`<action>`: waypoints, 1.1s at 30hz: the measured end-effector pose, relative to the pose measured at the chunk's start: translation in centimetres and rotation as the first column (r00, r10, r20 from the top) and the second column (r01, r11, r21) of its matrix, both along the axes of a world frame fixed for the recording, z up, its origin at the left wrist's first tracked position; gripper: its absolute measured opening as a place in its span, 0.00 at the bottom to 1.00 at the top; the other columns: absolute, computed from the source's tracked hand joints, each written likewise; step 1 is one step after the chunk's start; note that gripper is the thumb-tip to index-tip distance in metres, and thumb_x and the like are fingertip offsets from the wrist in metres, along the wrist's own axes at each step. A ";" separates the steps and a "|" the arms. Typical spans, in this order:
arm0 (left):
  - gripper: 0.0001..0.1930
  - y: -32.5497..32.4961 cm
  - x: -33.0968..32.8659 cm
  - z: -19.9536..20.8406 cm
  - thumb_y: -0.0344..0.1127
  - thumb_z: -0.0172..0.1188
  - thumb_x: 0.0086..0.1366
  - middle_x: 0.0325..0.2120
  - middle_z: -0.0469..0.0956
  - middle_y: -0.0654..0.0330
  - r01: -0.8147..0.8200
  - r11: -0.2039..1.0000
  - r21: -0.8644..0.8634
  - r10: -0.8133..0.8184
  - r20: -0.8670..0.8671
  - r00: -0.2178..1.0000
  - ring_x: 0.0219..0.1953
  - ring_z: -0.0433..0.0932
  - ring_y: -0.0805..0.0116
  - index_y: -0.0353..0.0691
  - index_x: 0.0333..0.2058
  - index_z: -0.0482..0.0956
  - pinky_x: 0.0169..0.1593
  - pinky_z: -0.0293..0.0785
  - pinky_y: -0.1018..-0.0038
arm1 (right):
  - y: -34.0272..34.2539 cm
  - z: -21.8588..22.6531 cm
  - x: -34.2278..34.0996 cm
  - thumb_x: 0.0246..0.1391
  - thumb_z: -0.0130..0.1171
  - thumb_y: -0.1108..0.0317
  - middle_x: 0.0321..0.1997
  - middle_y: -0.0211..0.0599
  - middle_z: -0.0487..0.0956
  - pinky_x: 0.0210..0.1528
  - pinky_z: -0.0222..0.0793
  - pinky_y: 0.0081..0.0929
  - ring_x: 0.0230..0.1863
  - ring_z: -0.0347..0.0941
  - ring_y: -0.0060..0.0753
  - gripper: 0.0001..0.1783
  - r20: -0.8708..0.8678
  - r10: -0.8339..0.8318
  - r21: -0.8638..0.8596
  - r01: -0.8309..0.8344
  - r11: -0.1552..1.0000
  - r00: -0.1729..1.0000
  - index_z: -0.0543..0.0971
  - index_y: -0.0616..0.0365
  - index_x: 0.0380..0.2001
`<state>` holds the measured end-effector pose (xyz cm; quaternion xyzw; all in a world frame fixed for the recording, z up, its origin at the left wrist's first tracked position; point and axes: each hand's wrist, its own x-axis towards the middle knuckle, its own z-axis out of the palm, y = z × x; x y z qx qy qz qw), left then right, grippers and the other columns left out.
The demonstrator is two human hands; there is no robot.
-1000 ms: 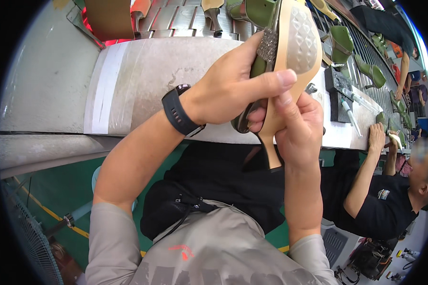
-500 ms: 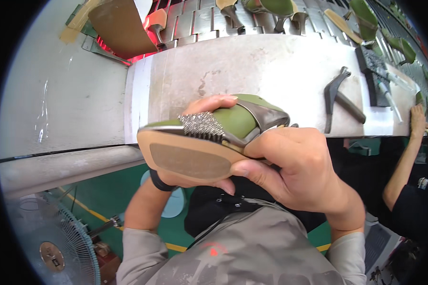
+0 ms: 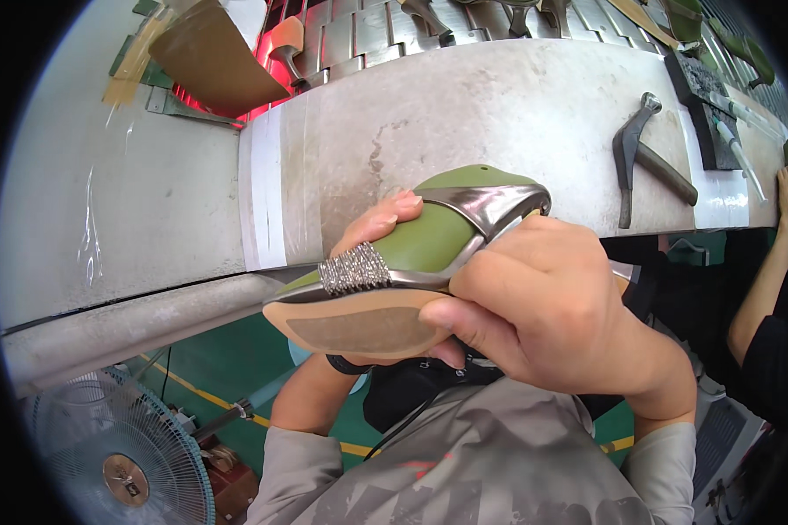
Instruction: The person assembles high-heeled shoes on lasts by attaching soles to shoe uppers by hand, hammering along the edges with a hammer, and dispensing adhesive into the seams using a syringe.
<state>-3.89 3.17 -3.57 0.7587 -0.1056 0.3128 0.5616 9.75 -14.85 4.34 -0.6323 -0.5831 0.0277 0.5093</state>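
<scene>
A green pointed shoe with pewter-coloured straps, a glittery band across its toe and a tan sole is held tilted in front of me at the bench edge. My left hand wraps round it from behind and below, with fingertips on the green upper and the thumb tip under the sole; the rest is hidden by the shoe. My right hand is closed on the shoe near its arch, with the thumb pressed on the sole edge beside the strap. Whether the right fingers also pinch something small cannot be seen.
On the bench to the right lie a hammer, a black block and a white brush-like tool. Heels and shoes stand on a metal conveyor behind. A fan is at lower left; a co-worker's arm reaches in right.
The shoe has turned slightly in my hands, showing more green upper and less sole. My view has shifted, so the hammer and bench edge sit differently. Both hands keep hold.
</scene>
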 end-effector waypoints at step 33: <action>0.18 1.5 16.4 4.8 0.36 0.70 0.59 0.44 0.80 0.55 0.130 0.950 0.285 -0.049 -0.276 0.960 0.47 0.79 0.65 0.34 0.46 0.83 0.54 0.75 0.69 | -6.9 1.0 5.4 0.46 0.75 0.73 0.52 0.46 0.83 0.51 0.78 0.33 0.48 0.84 0.40 0.40 0.174 -0.507 -0.180 0.534 0.826 0.844 0.73 0.60 0.64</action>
